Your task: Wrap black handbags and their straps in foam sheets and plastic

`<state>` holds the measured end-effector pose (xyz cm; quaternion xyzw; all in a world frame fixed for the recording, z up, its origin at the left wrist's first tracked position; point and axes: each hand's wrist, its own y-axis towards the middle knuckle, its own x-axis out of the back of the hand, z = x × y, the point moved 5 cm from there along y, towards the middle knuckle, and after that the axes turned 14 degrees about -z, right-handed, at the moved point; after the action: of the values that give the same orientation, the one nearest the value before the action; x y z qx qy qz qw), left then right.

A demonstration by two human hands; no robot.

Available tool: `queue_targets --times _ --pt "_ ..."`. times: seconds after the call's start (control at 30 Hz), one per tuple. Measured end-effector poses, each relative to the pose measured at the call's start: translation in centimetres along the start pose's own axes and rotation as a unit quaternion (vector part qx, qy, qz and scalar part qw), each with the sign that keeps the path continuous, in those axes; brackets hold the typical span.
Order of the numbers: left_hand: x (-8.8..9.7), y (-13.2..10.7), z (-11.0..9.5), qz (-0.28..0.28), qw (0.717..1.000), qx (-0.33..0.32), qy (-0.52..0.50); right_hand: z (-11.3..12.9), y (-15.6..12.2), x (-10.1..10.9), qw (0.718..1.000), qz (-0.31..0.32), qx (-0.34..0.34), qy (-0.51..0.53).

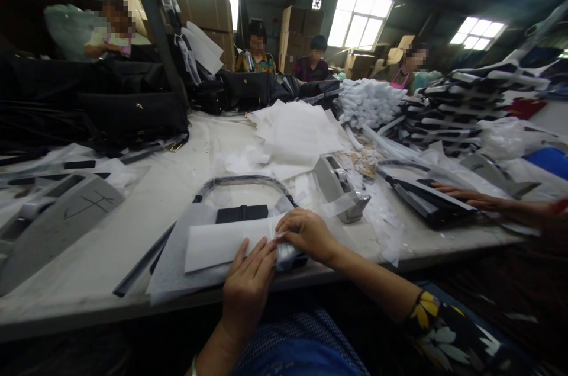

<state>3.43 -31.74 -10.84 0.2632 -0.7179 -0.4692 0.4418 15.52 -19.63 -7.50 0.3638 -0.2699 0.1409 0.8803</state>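
Observation:
In front of me on the table lies a black handbag, its looped handle (242,179) pointing away and covered in clear film. Over its body are a thin translucent wrapping sheet (171,272) and a white foam strip (208,246). My left hand (251,275) rests with fingers stretched out on the strip's lower right part. Close beside those fingertips, my right hand (306,234) pinches a gathered white edge of the wrapping sheet at the bag's right end. The black flap strap (242,214) shows above the foam.
A grey tape dispenser (339,189) stands right of the bag. Behind it are white foam sheets (297,130). A co-worker's hand (461,193) touches another black bag (430,201) at right. Another dispenser (57,225) sits left, near stacked black bags (128,118). Several people work across the table.

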Motion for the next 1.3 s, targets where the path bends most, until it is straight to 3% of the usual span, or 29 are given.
queue_targets --times 0.13,0.23,0.37,0.53,0.73,0.83,0.97,1.07,1.13,1.23,1.3 --pt "0.0 0.0 0.0 0.002 1.000 0.003 -0.002 2.2 -1.7 2.0 0.988 -0.093 0.121 0.020" --pt "0.0 0.0 -0.1 0.002 1.000 0.000 -0.002 3.2 -2.8 2.8 0.982 -0.106 0.157 0.018" --pt "0.0 -0.1 -0.1 0.000 1.000 -0.011 -0.002 2.0 -2.1 2.1 0.993 -0.094 0.072 0.009" --pt "0.2 0.0 0.0 0.014 1.000 -0.011 -0.003 -0.8 -0.2 -0.6 0.994 0.037 -0.091 0.041" --pt "0.8 0.2 -0.3 0.023 1.000 -0.017 0.008 -1.8 1.2 -1.4 0.989 0.104 -0.084 -0.063" --pt "0.4 0.1 -0.7 0.064 0.997 -0.044 0.011 -2.2 2.0 -1.7 0.983 0.132 -0.095 -0.082" --pt "-0.1 -0.3 -1.0 0.114 0.993 -0.027 0.021 -2.4 3.0 -2.3 0.980 0.153 -0.096 -0.083" --pt "-0.2 -0.5 -1.1 0.121 0.992 -0.026 0.036 -2.1 3.1 -2.3 0.986 0.112 -0.093 -0.077" --pt "-0.2 -0.6 -1.1 0.124 0.990 -0.049 0.051 -2.0 2.6 -1.2 0.993 0.058 -0.083 -0.053" --pt "-0.4 -0.8 -1.0 0.116 0.987 -0.092 0.068 -2.7 1.4 3.6 0.995 -0.070 -0.075 0.000" --pt "-0.4 -1.0 -0.8 0.103 0.987 -0.105 0.067 -4.7 0.5 8.4 0.974 -0.173 -0.143 0.005"
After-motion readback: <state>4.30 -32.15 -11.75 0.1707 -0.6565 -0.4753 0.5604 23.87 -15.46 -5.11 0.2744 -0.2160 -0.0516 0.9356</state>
